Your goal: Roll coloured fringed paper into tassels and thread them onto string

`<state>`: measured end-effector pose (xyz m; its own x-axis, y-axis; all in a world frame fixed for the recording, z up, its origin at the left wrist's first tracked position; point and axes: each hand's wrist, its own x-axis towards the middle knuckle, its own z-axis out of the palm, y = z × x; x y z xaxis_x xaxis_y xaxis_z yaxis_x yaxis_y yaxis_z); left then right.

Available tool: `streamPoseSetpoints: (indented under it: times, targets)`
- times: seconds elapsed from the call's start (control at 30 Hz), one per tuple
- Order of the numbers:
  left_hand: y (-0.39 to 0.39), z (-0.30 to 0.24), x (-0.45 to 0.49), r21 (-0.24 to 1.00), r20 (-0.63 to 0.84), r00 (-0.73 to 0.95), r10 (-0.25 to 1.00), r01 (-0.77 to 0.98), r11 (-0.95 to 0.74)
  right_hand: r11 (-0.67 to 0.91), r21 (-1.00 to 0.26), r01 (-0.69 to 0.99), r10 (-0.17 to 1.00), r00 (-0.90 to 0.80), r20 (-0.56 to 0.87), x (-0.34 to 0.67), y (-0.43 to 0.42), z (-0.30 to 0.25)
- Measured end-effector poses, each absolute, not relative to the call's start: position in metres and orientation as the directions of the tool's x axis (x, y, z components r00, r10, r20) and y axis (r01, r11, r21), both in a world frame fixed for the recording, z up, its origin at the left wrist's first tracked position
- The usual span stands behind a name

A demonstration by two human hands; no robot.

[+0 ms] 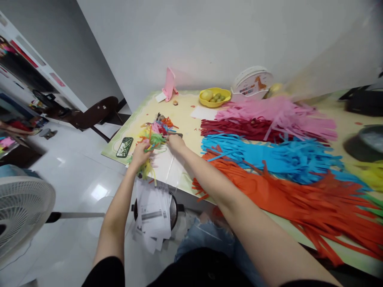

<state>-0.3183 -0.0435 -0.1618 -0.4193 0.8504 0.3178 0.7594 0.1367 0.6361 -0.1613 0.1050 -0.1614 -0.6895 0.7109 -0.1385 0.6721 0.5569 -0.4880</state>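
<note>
My left hand (141, 154) is closed on the near side of a tangle of multicoloured paper strips (156, 137), with yellow and green ends hanging past the table edge below it. Just to the right, my right hand (176, 143) is curled closed beside the same tangle. A dark flat object (178, 135) shows behind its knuckles; whether the hand holds it is hidden. Under both hands lies a white sheet (167, 167). Close to my left hand, a phone in a dark speckled case (125, 147) rests at the table corner.
Fringed paper lies in rows on the right: pink (278, 115), dark red (236, 128), blue (263, 153) and orange (269, 195). Behind are a yellow fruit bowl (214, 104) and a pink stand (169, 84). Papers (152, 215) hang below the edge; a fan (24, 211) stands left.
</note>
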Motion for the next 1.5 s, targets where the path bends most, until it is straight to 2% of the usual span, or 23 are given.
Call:
streamPoseSetpoints:
  times: [0.13,0.3,0.37,0.5,0.6,0.63,0.7,0.77,0.8,0.9,1.0,1.5]
  targets:
    - [-0.085,-0.135,-0.336,0.803,0.443,-0.637,0.631,0.595,0.037,0.523,-0.507,0.685,0.73,-0.667,-0.148,-0.161,0.095,-0.166]
    - [-0.131,-0.089,-0.313,0.87,0.492,-0.775,0.396,0.438,-0.225,0.498,-0.576,0.649,0.734,-0.668,-0.118,-0.158,0.084,-0.159]
    - [-0.138,-0.077,-0.283,0.891,0.443,-0.791,0.421,0.335,-0.307,0.496,-0.619,0.609,0.73,-0.679,-0.084,-0.145,0.081,-0.152]
    - [-0.119,-0.074,-0.207,0.951,0.301,-0.721,0.624,0.176,-0.254,0.498,-0.717,0.488,0.73,-0.682,0.044,-0.08,0.071,-0.134]
    - [-0.09,-0.083,-0.155,0.959,0.271,-0.669,0.692,0.123,-0.257,0.463,-0.784,0.414,0.78,-0.61,0.139,-0.005,0.049,-0.114]
    - [-0.081,-0.085,-0.139,0.955,0.288,-0.65,0.703,0.139,-0.263,0.435,-0.825,0.361,0.805,-0.566,0.177,0.02,0.038,-0.106]
    - [-0.066,-0.088,-0.109,0.923,0.384,-0.59,0.71,0.247,-0.294,0.306,-0.95,0.06,0.847,-0.473,0.243,0.064,0.014,-0.089]
    - [-0.057,-0.089,-0.082,0.838,0.531,-0.48,0.698,0.418,-0.35,0.202,-0.971,-0.126,0.865,-0.443,0.237,0.096,-0.006,-0.074]
    - [-0.054,-0.089,-0.07,0.779,0.6,-0.414,0.684,0.498,-0.382,0.168,-0.972,-0.166,0.865,-0.448,0.226,0.107,-0.014,-0.068]
    - [-0.051,-0.088,-0.038,0.625,0.722,-0.256,0.643,0.641,-0.446,0.116,-0.97,-0.215,0.859,-0.469,0.207,0.13,-0.023,-0.059]
    - [-0.05,-0.089,-0.015,0.559,0.756,-0.187,0.627,0.683,-0.47,0.084,-0.962,-0.259,0.869,-0.454,0.198,0.147,-0.02,-0.059]
    - [-0.032,-0.083,0.033,0.477,0.788,-0.09,0.61,0.715,-0.511,0.06,-0.94,-0.335,0.879,-0.43,0.209,0.2,-0.006,-0.061]
